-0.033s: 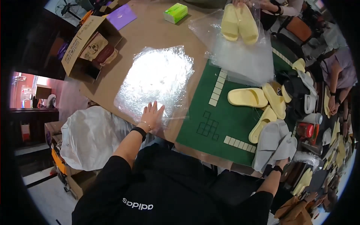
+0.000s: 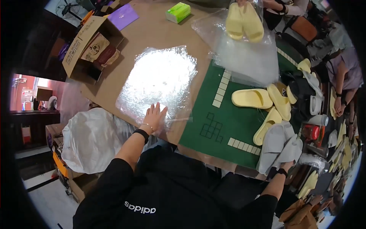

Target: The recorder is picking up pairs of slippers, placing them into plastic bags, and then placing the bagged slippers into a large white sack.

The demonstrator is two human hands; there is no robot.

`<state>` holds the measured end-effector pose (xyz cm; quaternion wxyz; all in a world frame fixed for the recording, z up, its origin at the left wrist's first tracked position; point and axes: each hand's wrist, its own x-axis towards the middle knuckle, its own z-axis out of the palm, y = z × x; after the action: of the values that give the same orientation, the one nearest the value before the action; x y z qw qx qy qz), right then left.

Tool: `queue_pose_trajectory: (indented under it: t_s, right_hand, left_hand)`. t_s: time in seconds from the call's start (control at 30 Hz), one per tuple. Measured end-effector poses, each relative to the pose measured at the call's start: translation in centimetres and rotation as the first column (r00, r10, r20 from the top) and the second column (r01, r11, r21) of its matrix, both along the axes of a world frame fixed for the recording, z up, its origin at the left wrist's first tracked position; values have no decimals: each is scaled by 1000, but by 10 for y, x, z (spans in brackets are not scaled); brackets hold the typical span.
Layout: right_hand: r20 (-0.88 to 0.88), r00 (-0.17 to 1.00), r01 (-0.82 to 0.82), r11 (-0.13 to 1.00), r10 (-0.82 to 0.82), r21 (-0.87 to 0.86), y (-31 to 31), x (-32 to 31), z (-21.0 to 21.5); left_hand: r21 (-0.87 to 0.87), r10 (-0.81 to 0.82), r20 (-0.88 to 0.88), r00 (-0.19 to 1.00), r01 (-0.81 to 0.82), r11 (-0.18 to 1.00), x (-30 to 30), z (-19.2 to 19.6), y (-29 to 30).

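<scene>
Down at the near edge of the brown bench (image 2: 156, 30), the left hand (image 2: 153, 117) rests flat on clear plastic bags (image 2: 160, 82), its grip released. By the near right corner, the right hand (image 2: 287, 166) touches a grey slide sandal (image 2: 290, 150); hidden fingers leave its grip uncertain. Yellow slide sandals (image 2: 280, 103) lie just beyond on a green mat (image 2: 240, 124).

The left hand (image 2: 154, 115) lies palm-down, right hand (image 2: 288, 165) outstretched.
</scene>
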<state>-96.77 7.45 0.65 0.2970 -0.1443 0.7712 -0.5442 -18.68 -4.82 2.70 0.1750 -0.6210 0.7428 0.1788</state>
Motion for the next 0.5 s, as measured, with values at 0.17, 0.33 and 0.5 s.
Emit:
queue_pose_trajectory:
  t_s: [0.17,0.33,0.5]
  right_hand:
    - [34,978,210,954,-207,-214,-30,83,40]
    - [-393,918,-48,971,-49,-234,-31,249,131]
    - [-743,442,-606,778,503,166,2,363,47]
  left_hand:
    - [-81,-34,1,999,34,996,16,1,5]
    - [-92,-193,-148,970,180,979,13,27,4]
    - [-180,-143,-136,980,118,976,30,24,-1]
